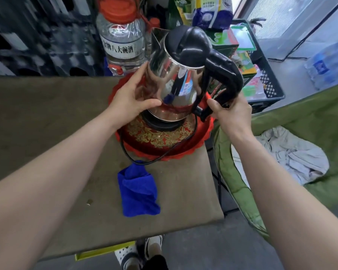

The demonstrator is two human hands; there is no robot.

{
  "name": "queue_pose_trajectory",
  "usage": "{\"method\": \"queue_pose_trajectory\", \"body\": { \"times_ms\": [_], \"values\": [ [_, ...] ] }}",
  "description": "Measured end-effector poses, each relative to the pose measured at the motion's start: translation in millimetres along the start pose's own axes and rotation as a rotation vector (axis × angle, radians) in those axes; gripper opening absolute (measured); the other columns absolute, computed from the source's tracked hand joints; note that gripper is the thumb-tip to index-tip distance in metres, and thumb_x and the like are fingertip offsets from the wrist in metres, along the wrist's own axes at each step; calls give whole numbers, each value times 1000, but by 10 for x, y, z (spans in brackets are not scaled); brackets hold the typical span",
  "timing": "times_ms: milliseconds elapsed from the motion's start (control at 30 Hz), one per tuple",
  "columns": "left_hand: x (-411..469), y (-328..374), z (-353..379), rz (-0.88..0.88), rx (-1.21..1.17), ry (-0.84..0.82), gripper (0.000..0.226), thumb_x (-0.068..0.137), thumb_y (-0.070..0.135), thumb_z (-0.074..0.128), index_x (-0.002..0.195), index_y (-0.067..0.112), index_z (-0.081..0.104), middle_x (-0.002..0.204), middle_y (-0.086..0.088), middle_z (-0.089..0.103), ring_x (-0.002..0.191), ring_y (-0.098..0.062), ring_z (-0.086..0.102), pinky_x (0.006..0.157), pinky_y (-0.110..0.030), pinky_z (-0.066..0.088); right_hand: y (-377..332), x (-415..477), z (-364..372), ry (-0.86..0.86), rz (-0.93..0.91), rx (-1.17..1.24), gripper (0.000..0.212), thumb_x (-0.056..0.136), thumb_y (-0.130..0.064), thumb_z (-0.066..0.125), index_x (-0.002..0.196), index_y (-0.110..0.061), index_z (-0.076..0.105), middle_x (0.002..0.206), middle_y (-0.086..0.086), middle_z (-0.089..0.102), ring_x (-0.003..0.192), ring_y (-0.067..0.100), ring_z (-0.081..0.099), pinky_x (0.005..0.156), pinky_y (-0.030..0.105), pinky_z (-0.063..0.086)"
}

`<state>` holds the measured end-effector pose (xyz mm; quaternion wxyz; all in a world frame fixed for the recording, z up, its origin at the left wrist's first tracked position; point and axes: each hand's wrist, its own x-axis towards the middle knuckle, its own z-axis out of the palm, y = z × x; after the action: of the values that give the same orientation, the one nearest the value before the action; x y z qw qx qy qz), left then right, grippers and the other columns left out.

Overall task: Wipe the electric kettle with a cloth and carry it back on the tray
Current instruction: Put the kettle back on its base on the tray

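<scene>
A shiny steel electric kettle [176, 75] with a black lid and black handle tilts over its black base [160, 126], which rests on a round red tray [176, 151] with gold flowers. My left hand [129, 96] presses flat against the kettle's left side. My right hand [230, 112] grips the lower end of the black handle. A black power cord [144, 161] loops over the tray's near rim. A folded blue cloth [138, 191] lies on the table in front of the tray, touched by neither hand.
The brown table [47, 123] ends just right of the tray. A big clear jug with a red cap [121, 36] stands behind it. To the right are a black crate of packets [269, 78] and a green chair with grey fabric [293, 152]. Shoes show below.
</scene>
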<state>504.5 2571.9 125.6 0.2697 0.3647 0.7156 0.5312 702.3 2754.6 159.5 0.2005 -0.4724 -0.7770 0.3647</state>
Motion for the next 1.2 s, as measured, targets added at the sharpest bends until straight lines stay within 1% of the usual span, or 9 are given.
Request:
{"method": "queue_pose_trajectory", "body": {
  "times_ms": [200, 500, 633, 700, 833, 967, 1067, 1133, 1200],
  "values": [
    [29, -47, -124, -11, -71, -1, 97, 81, 14, 77, 156, 31, 18, 159, 10, 31, 140, 0, 36, 119, -35, 30, -195, 94, 101, -31, -81, -53, 49, 83, -32, 74, 128, -22, 56, 107, 1, 74, 107, 26, 69, 98, 47, 53],
    [-103, -43, -22, -11, -126, -6, 98, 80, 18, 78, 155, 36, 18, 159, 12, 30, 143, -4, 35, 119, -40, 30, -155, 2, 10, -75, -77, -55, 63, 85, -28, 77, 139, -26, 46, 104, -7, 72, 98, 22, 73, 100, 48, 52],
    [-165, -12, 47, -13, -113, 3, 100, 75, 27, 80, 155, 37, 20, 158, 14, 31, 141, 1, 34, 119, -38, 30, -67, -75, -54, -54, -39, -55, 59, 85, -27, 77, 137, -25, 49, 88, -22, 65, 80, -4, 67, 99, 39, 52],
    [-194, -23, 55, -19, -105, 10, 102, 71, 35, 81, 153, 42, 21, 157, 16, 32, 139, 6, 34, 118, -34, 32, -32, -113, -76, -54, -29, -50, 56, 86, -25, 77, 135, -26, 51, 82, -26, 61, 72, -14, 59, 93, 32, 50],
    [-246, -96, 55, -41, -89, 38, 103, 67, 44, 83, 149, 53, 21, 158, 17, 31, 139, 5, 35, 107, -15, 39, 1, -153, -56, -49, -37, -12, 53, 86, -21, 77, 133, -23, 53, 84, -25, 63, 66, -17, 63, 87, 26, 51],
    [-197, -97, 79, -24, -97, 67, 101, 69, 43, 83, 150, 50, 21, 156, 22, 34, 134, 12, 38, 97, -5, 39, -33, -69, 26, -40, -46, 50, 56, 87, -21, 77, 137, -24, 52, 94, -20, 67, 70, -17, 63, 80, 15, 50],
    [-103, -92, 63, -9, -77, 50, 102, 72, 42, 82, 152, 46, 19, 157, 20, 33, 136, 8, 38, 103, -12, 40, -52, 13, 77, -35, -31, 82, 58, 89, -24, 75, 141, -24, 49, 98, -18, 66, 79, -15, 61, 74, 4, 42],
    [-36, -91, 32, -6, -53, 29, 102, 73, 44, 80, 153, 45, 17, 158, 19, 32, 138, 8, 36, 112, -24, 38, -52, 46, 90, -33, -41, 65, 58, 90, -24, 73, 142, -22, 47, 90, -24, 62, 73, -24, 58, 64, -5, 38],
    [10, -93, 7, -8, -54, 1, 101, 74, 42, 79, 153, 43, 16, 158, 15, 32, 140, 4, 34, 118, -35, 32, -73, 49, 84, -23, -42, 36, 61, 92, -25, 71, 145, -20, 43, 88, -25, 62, 71, -28, 56, 66, -5, 39]
  ]
}}
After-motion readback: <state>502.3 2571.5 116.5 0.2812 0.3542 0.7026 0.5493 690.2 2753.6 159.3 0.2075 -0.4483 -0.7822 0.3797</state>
